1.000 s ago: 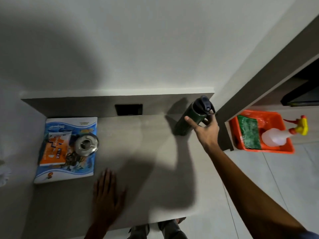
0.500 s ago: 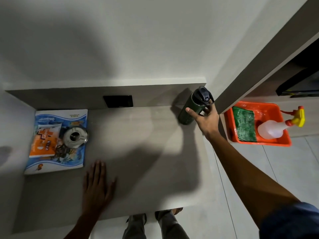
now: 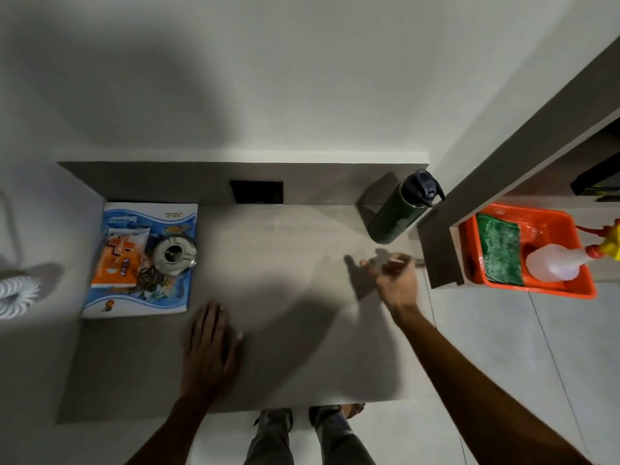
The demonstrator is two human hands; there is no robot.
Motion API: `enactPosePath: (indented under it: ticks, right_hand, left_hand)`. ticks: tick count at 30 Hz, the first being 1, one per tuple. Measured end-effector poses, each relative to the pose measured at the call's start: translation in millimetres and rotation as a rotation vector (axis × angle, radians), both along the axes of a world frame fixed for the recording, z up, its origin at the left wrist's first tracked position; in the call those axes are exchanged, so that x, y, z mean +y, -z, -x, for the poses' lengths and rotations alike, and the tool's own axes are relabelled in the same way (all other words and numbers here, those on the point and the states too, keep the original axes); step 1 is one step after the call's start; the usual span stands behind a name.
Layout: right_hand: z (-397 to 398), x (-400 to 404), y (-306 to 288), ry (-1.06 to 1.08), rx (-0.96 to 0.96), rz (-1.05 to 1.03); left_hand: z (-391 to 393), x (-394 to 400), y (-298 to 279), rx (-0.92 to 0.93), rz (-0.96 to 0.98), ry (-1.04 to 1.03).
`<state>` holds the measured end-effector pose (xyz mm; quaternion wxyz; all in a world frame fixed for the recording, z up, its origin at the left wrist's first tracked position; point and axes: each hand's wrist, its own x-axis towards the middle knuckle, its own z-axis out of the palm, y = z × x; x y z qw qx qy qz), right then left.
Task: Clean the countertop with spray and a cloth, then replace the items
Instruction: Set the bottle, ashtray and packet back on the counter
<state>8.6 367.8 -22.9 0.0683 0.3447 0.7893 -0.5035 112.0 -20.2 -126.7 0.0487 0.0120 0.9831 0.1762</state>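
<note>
Countertop (image 3: 285, 263) is carrying my green water bottle (image 3: 396, 213), standing at its back right corner. My right hand (image 3: 394, 280) is hovering beside it, blurred, fingers loosely curled, gripping nothing. My left hand (image 3: 209, 350) is lying flat, spread.

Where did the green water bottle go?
In the head view, the dark green metal water bottle with a black lid stands at the countertop's far right corner, against the back wall, beyond the right hand, which is off it.

Dark green bottle (image 3: 397, 214), orange tray (image 3: 536, 290) — green cloth (image 3: 500, 251), yellow-and-red sprayer (image 3: 607, 245), grey countertop (image 3: 285, 263).
</note>
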Motion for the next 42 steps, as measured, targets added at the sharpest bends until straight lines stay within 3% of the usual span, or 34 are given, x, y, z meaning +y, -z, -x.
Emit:
enactPosePath:
  ticks: [3,6,9,13,21,26,30,37,42]
  right_hand:
    - [-4.1,-58.2,5.7,-0.285,-0.039,0.017]
    - [14.0,-124.0,-0.7,-0.414,0.054,0.145]
    - [33.8,-190.3,-6.8,-0.603,0.099,0.084]
    - [56.7,-260.8,-15.9,-0.832,0.122,-0.034]
    - [92.7,-346.2,-3.9,-1.208,0.058,-0.305]
    - [105.9,-375.2,11.0,-1.258,0.016,-0.406]
    - [105.0,-378.1,23.3,-1.21,0.079,-0.436]
    - [94.1,-351.6,36.0,-1.001,0.174,-0.303]
    - [92.4,-282.8,30.8,-0.751,0.19,-0.303]
  left_hand:
    - [20.2,-11.0,-16.5,0.082,0.007,-0.011]
    - [51.5,-35.5,-33.5,0.245,0.038,-0.085]
    - [79.8,-69.3,-47.1,0.301,-0.02,-0.201]
    - [111.1,-106.4,-63.8,0.317,-0.069,-0.32]
    - [152.7,-148.9,-79.1,0.123,-0.122,-0.383]
    - [149.7,-155.9,-58.7,0.02,-0.087,-0.34]
    - [149.9,-153.6,-50.7,0.066,-0.162,-0.398]
    - [151.2,-145.0,-45.6,0.167,-0.307,-0.512]
    - [154.7,-96.1,-56.8,0.268,-0.367,-0.507]
